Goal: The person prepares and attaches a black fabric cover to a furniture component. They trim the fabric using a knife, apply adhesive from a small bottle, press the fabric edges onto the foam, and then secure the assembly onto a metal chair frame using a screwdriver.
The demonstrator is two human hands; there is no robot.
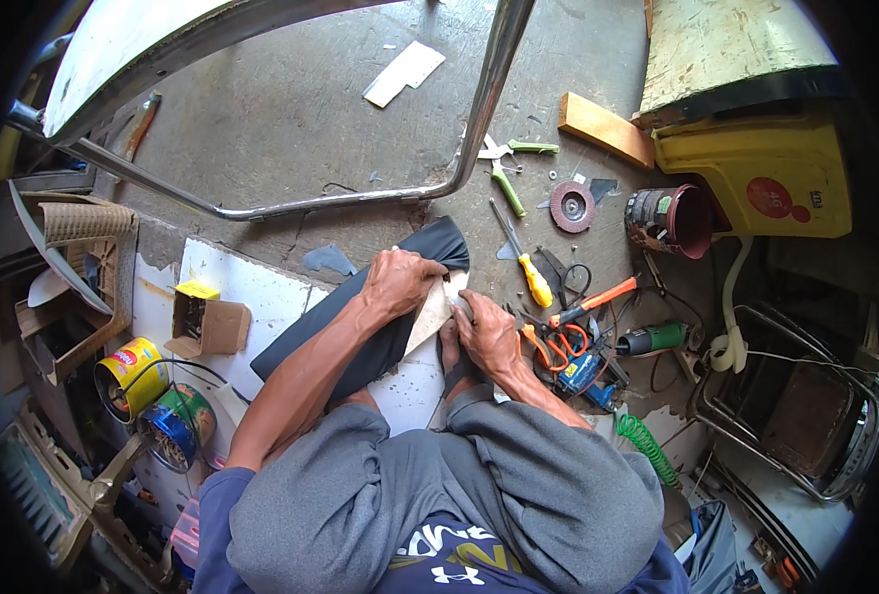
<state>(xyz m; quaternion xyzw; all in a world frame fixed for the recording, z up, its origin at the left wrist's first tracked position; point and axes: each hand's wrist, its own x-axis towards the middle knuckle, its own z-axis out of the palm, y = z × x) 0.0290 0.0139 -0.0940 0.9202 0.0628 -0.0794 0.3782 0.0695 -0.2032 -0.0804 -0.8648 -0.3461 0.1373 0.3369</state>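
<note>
My left hand (396, 279) grips the edge of a black sheet of material (310, 337) that lies diagonally between my legs on the white tiles. Beside it, my right hand (481, 327) is closed at the edge of a pale beige piece (425, 327), apparently the underside or an inner part of the black sheet. Its fingertips are partly hidden. Just right of my hands are a yellow screwdriver (536, 282), orange-handled scissors (553, 346), orange-handled pliers (598, 302) and a blue power tool (588, 376).
A bent metal tube frame (291, 210) spans the upper left. Around me are a flap disc (572, 206), green-handled tool (507, 183), wooden block (606, 129), paint can (669, 220), yellow plastic item (756, 173), cardboard box (211, 332), several tins (137, 386) and a folded metal chair (791, 416).
</note>
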